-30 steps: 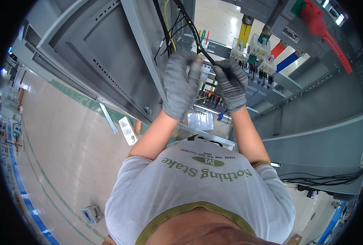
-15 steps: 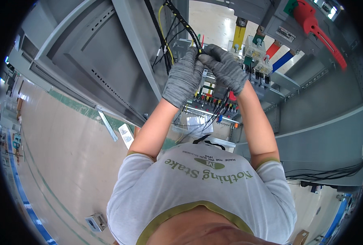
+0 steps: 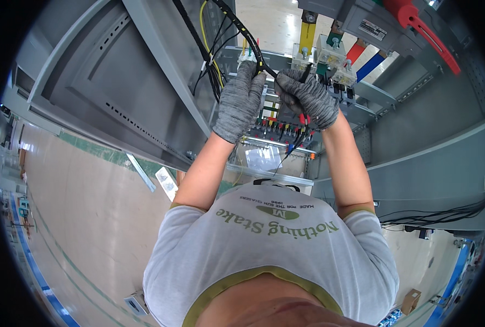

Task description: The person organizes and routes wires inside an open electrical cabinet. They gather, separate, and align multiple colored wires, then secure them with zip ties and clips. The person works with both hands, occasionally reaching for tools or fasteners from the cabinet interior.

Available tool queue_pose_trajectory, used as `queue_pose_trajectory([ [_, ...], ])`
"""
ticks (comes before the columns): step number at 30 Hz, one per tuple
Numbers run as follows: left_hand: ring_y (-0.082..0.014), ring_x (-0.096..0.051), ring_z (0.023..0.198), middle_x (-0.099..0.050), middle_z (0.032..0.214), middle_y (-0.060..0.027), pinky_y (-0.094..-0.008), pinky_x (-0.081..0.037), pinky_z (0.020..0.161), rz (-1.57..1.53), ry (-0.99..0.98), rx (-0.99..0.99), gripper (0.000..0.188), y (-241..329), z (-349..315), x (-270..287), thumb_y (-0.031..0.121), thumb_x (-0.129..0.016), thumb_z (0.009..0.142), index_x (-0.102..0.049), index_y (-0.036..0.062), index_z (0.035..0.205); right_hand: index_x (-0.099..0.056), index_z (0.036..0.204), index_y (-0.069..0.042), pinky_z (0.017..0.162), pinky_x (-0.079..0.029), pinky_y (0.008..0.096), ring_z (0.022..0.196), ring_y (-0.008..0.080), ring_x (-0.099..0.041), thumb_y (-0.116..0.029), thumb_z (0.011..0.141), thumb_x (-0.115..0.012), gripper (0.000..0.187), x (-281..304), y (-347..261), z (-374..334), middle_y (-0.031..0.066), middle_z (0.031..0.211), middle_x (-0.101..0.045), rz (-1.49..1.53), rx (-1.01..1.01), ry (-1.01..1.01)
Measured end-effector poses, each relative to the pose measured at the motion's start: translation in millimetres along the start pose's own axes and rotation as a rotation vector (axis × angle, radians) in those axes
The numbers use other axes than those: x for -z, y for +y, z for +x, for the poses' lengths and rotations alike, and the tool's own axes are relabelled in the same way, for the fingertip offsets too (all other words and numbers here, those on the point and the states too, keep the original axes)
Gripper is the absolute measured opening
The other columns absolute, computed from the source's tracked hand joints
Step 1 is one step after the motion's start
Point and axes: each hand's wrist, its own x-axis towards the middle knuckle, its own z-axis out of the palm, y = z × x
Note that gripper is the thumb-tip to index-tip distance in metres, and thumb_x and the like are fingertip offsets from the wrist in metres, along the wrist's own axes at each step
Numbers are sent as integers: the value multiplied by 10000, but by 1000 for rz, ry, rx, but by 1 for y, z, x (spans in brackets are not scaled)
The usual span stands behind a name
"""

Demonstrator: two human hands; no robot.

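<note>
My left hand (image 3: 237, 103), in a grey knit glove, pinches a black wire bundle (image 3: 246, 34) that curves down from the top of the cabinet. Yellow marks dot the bundle along its length. Just to the right, my right hand (image 3: 311, 99), gloved alike, is closed on the black wires where they run on from the left hand. Loose black ends hang below the right hand, toward a row of small coloured terminals (image 3: 280, 128). Its fingertips are partly hidden behind the glove and wires.
A grey cabinet door (image 3: 70, 82) stands at the left. Yellow (image 3: 307, 36), red (image 3: 355, 52) and blue (image 3: 374, 72) busbars lie beyond my right hand, near a red lever handle (image 3: 423, 31). More black cables (image 3: 444, 220) hang at the right. A clear plastic sheet (image 3: 264, 158) lies below the terminals.
My hands have moved slightly apart, with the right hand shifting right along the wires. Black wire ends now stick out above and below it. The view has shifted a little.
</note>
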Motion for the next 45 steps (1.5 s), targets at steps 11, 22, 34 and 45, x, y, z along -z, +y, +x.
queue_pose_trajectory([
  [11, -123, -503, 848, -496, 929, -24, -281, -458, 740, -842, 28, 113, 365, 27, -49, -55, 212, -503, 952, -435, 26, 1258, -607, 1019, 26, 442, -393, 161, 526, 70, -516, -142, 915, -557, 203, 25, 30, -9, 35, 751, -612, 546, -40, 7],
  [22, -88, -433, 662, -510, 800, 8, -230, -367, 587, -1340, -163, 320, 259, 19, -29, -64, 186, -525, 945, -540, 78, 1181, -631, 917, -15, 485, -493, 260, 528, 132, -586, -240, 904, -599, 228, 18, 44, -9, 56, 689, -619, -224, 638, 360],
  [34, -52, -522, 646, -576, 764, 12, -207, -431, 574, -824, -32, 289, 181, 0, 2, -91, 211, -581, 916, -596, 53, 1001, -560, 1054, 17, 619, -528, 311, 662, 185, -625, -251, 832, -689, 372, 47, 49, -33, 73, 780, -631, -41, 1, 386],
  [45, -78, -517, 591, -579, 691, -15, -223, -423, 517, -715, -75, 383, 242, 25, 72, -121, 246, -565, 925, -604, 6, 926, -620, 1076, -85, 827, -484, 388, 924, 346, -608, -151, 866, -562, 227, 79, -15, 16, 177, 983, -634, -1145, 454, 565],
])
